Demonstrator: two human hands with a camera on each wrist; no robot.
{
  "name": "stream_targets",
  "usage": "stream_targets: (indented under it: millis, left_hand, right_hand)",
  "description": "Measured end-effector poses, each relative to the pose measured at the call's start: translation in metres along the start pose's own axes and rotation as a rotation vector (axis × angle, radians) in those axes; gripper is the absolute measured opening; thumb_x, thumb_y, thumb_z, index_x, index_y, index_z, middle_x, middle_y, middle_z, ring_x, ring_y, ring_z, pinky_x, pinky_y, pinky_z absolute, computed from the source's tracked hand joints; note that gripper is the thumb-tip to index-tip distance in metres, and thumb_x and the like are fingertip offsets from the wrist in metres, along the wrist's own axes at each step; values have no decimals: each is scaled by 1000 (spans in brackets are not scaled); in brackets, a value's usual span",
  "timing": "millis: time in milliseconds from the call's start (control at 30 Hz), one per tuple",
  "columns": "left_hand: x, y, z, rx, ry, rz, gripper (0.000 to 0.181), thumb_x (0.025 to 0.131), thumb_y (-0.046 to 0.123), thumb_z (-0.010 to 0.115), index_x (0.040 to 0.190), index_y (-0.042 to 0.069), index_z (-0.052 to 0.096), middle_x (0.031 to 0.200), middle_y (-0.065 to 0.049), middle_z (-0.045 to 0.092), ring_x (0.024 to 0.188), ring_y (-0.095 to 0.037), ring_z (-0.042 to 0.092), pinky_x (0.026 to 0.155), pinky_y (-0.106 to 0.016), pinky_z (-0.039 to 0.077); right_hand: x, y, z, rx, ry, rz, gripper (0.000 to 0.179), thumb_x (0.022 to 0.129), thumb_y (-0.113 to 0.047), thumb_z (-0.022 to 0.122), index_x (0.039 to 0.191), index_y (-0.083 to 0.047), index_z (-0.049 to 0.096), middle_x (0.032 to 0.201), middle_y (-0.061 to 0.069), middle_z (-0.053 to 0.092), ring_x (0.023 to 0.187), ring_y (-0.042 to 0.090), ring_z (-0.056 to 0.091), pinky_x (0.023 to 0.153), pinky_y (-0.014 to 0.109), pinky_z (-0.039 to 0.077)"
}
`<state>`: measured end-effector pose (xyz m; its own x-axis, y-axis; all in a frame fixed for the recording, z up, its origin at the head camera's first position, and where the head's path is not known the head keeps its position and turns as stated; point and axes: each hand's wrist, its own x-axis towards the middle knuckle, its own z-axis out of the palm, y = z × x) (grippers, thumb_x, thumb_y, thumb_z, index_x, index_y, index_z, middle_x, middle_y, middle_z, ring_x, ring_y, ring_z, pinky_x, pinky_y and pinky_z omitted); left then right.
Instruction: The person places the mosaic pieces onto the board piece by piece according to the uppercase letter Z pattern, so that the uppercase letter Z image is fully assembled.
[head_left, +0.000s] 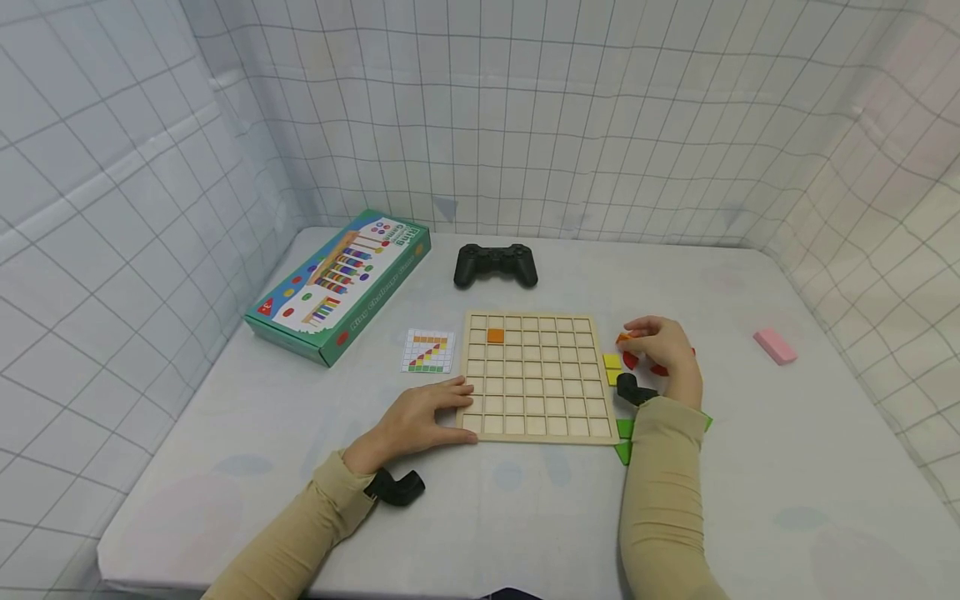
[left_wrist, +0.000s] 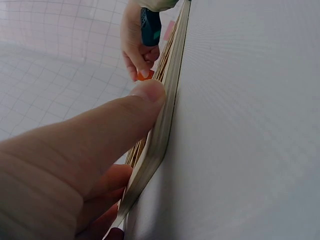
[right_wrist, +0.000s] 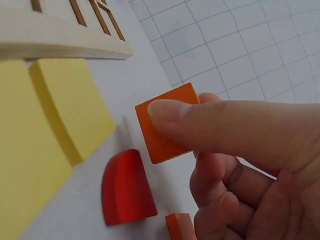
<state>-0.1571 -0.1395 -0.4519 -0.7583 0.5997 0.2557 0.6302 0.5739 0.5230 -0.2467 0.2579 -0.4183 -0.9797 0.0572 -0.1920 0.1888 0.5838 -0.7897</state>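
Observation:
A wooden grid board (head_left: pixel 534 438) lies flat on the table, with one orange tile (head_left: pixel 496 336) in a cell near its upper left. My left hand (head_left: pixel 420 418) rests at the board's lower left corner, fingers extended onto its left edge. In the left wrist view the thumb (left_wrist: pixel 148 92) touches the board's rim. To the right of the board, my right hand (head_left: pixel 663 343) pinches an orange square tile (right_wrist: pixel 167 135) between thumb and fingers. Just below that tile in the right wrist view are a red curved piece (right_wrist: pixel 131 187) and another orange piece (right_wrist: pixel 174 226). Yellow tiles (head_left: pixel 612 369) lie along the board's right side.
Left of the board lies a pattern card (head_left: pixel 428 351). A green game box (head_left: pixel 341 283) sits at the back left, a black game controller (head_left: pixel 496 265) behind the board. Green pieces (head_left: pixel 624 429) lie by the right forearm, and a pink block (head_left: pixel 775 346) is farther right.

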Motion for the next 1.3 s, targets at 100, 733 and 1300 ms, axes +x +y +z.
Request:
stream_targets:
  millis: [100,733,1300]
  left_hand:
    - [0,0,0,3,0,2,61,73,48,77,116,6,68,128,-2,58,126,-17,47,103,-34,39]
    - [0,0,0,-5,-8,-6,62,73,50,75,117,6,67,128,-2,58,127,-17,46,103,-35,39]
    - [0,0,-1,-4,-11,-4,63,74,50,74,118,6,67,129,-3,58,127,-17,46,103,-36,40]
  right_hand:
    - [-3,-6,-1,25,-14,-13,43,85,-22,71,121,-2,58,112,13,59,81,22,54,61,29,48]
    - [0,-78,40,80,-13,-344,29,90,-22,65,114,-6,66,114,11,64,102,25,59,91,42,48]
    - [17,-95,102,-52,-167,-352,22,91,-15,63,110,-5,69,108,11,67,100,25,61,90,39,48]
